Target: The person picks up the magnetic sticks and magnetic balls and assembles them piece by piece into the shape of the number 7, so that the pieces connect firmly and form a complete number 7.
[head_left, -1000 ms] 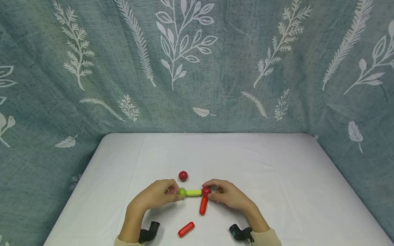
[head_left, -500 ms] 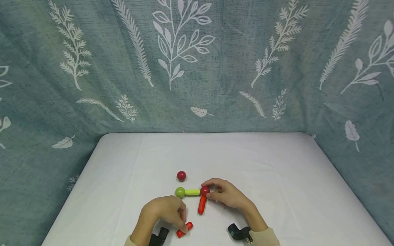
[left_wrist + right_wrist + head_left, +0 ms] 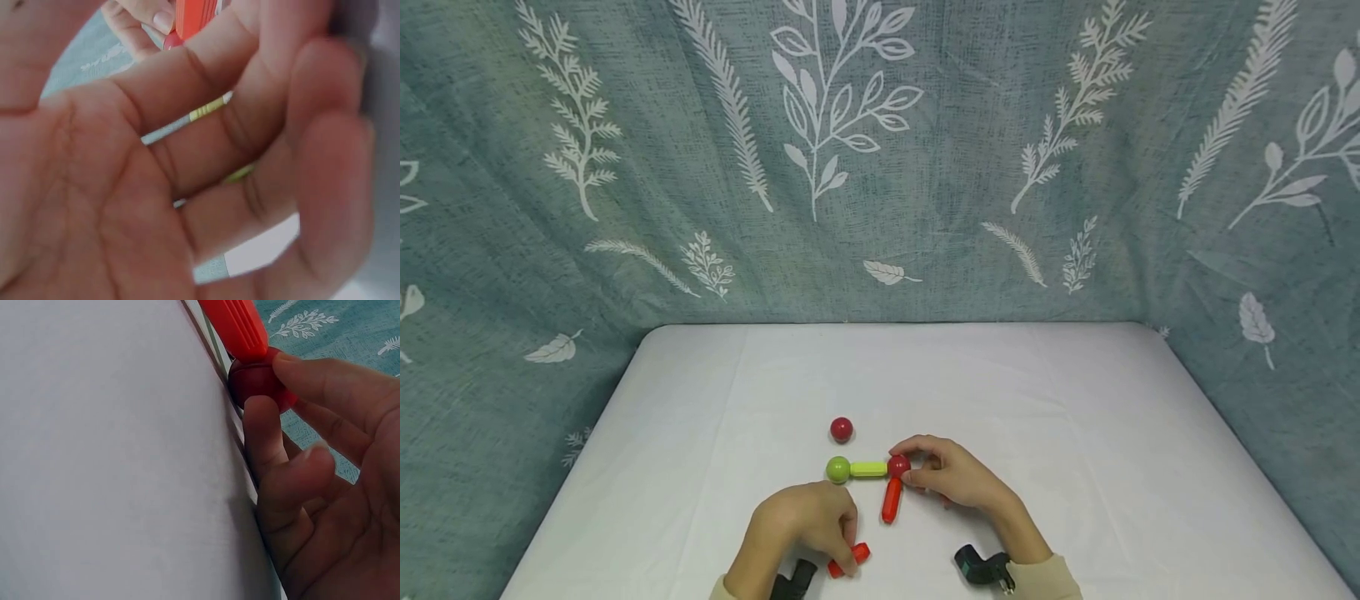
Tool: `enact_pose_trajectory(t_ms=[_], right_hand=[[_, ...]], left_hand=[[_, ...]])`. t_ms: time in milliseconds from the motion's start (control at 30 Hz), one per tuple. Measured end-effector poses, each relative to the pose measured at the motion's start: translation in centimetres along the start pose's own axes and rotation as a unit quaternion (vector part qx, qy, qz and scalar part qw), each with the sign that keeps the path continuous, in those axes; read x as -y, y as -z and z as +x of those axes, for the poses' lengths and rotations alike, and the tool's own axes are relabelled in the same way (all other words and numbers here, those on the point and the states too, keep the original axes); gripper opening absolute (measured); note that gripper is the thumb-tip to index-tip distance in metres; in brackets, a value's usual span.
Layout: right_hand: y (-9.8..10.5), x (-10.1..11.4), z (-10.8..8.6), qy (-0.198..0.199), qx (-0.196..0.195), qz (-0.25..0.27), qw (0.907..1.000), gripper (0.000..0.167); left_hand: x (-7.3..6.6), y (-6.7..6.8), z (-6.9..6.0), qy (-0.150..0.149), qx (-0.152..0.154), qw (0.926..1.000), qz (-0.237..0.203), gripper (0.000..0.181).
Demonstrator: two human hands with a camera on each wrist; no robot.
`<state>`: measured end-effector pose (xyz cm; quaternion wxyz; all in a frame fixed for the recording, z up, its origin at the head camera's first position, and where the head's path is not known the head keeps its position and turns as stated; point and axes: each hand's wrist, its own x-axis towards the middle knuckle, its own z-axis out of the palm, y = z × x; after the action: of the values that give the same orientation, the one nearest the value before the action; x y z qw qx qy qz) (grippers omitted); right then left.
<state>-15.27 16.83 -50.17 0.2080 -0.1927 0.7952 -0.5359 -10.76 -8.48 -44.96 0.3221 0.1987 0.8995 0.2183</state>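
My right hand (image 3: 958,473) pinches a dark red ball (image 3: 898,466), which the right wrist view shows between thumb and fingers (image 3: 265,425). From this ball a yellow-green stick (image 3: 868,470) runs left to a green ball (image 3: 838,469), and a red stick (image 3: 891,500) points toward the front. Part of another red piece (image 3: 945,501) shows beneath the right hand. Nearer the front, my left hand (image 3: 808,521) has its thumb and fingers on a loose red stick (image 3: 861,552), covering its middle. In the left wrist view the left palm (image 3: 81,206) and curled fingers fill most of the picture.
A loose red ball (image 3: 842,430) lies behind the green ball. The white-covered table (image 3: 985,383) reaches back to a teal cloth (image 3: 955,275) with white leaf prints. Black devices are strapped at both wrists (image 3: 981,567).
My left hand has let go of the green ball and come down toward the front to the loose red stick, now pinching it. The right hand keeps its hold on the red ball.
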Motion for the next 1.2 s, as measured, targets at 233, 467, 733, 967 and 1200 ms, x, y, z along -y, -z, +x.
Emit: enact_pose_trajectory(t_ms=[233, 467, 733, 967, 1200], right_hand=[[0.0, -0.2, 0.0, -0.006, 0.003, 0.01, 0.9999, 0.031], [-0.1, -0.2, -0.1, -0.01, 0.002, 0.023, 0.9997, 0.031], [0.0, 0.0, 0.0, -0.009, 0.0, 0.009, 0.9999, 0.031], [0.1, 0.1, 0.1, -0.003, 0.003, 0.006, 1.0, 0.031], [0.2, 0.0, 0.1, -0.001, 0.005, 0.008, 1.0, 0.031]], left_hand=[[0.9, 0.1, 0.7, -0.059, 0.022, 0.9953, -0.074, 0.02], [1.6, -0.2, 1.8, -0.09, 0.037, 0.9846, -0.145, 0.015], [2.0, -0.3, 2.5, -0.112, 0.043, 0.977, -0.176, 0.013], [2.2, -0.7, 3.0, -0.127, 0.04, 0.9688, -0.209, 0.013], [2.4, -0.8, 3.2, -0.128, 0.041, 0.9645, -0.227, 0.014]])
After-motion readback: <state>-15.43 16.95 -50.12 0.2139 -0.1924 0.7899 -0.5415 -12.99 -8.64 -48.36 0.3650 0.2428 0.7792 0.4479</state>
